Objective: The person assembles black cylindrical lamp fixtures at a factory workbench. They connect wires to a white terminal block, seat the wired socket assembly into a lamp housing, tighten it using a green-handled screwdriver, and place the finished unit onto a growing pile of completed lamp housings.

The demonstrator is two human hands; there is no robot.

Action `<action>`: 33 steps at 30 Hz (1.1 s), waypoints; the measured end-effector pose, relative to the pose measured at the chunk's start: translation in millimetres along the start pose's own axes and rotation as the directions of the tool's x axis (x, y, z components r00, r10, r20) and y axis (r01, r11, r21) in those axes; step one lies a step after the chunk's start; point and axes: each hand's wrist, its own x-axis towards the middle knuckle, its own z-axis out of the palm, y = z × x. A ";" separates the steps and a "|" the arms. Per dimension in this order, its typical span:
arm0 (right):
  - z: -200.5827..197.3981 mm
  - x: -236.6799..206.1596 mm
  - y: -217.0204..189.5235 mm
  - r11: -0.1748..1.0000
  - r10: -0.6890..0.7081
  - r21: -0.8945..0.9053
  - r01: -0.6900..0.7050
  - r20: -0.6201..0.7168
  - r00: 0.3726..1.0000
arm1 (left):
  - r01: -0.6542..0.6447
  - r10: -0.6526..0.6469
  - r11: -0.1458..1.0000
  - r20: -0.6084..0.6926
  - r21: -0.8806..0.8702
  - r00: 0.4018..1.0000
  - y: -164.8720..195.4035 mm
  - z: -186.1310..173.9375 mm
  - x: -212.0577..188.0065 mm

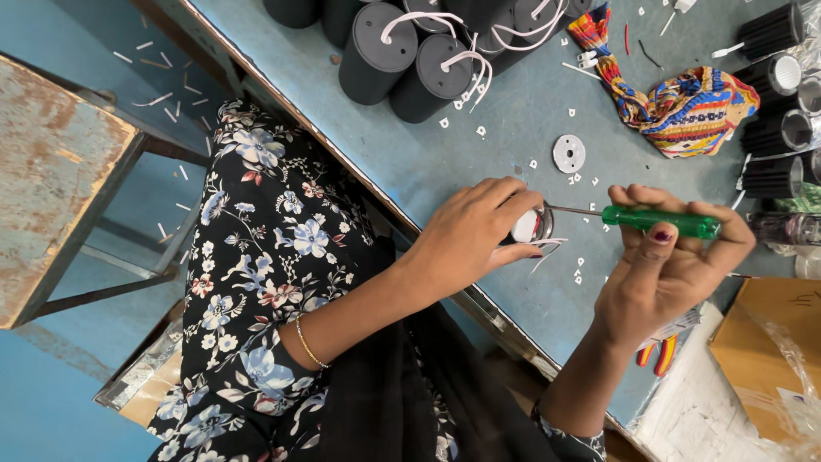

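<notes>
Figure: work at the near edge of the blue-grey bench [479, 162], seen from above the worker's shoulders. The left hand [475, 231] was wrapped around a small round metal-and-white fitting [532, 225], fingers curled over its top and pressing it down against the bench close to that edge, evidently to keep it from turning; thin white leads [547, 250] trailed out from beneath it. The right hand [663, 265] was closed around a green-handled screwdriver [658, 220], thumb laid along the handle, the slim shaft held nearly level so that its tip met the fitting from the side. The two hands stood near each other, joined only by the tool.

Toward the far edge stood a cluster of black cylindrical housings [402, 60], each with a white looped wire on its cap. A loose grey disc [569, 153] lay between them and the hands, among scattered white offcuts. A multicoloured knotted cloth [684, 107] lay toward the far right corner, beside ribbed black cylinders [774, 103] at the right edge. Red-and-yellow-handled pliers [657, 352] lay below the right wrist, next to a cardboard box [765, 351].
</notes>
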 end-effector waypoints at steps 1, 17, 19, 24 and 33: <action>0.1 -0.3 -0.4 1.000 0.002 -0.005 -0.002 0.004 1.000 | -0.006 0.006 1.000 -0.007 0.000 1.000 0.0 -0.1 -0.1; 13.5 -7.9 -4.1 0.983 -0.047 -0.172 0.062 0.086 0.995 | 0.022 -0.022 0.996 -0.006 -0.083 1.000 -2.6 -1.1 0.4; 12.9 -8.2 -2.9 0.985 -0.033 -0.167 0.047 0.081 0.996 | 0.024 -0.025 0.995 -0.005 -0.094 1.000 -2.6 -1.7 0.0; -3.5 -7.5 3.9 0.998 -0.067 -0.004 0.067 -0.004 0.998 | 0.018 -0.021 0.994 -0.025 -0.104 0.999 -4.6 -2.4 0.6; -14.9 8.3 10.2 0.833 0.193 0.548 -0.077 -0.157 0.968 | -0.005 -0.002 0.991 -0.053 -0.134 0.999 -10.3 0.4 -1.2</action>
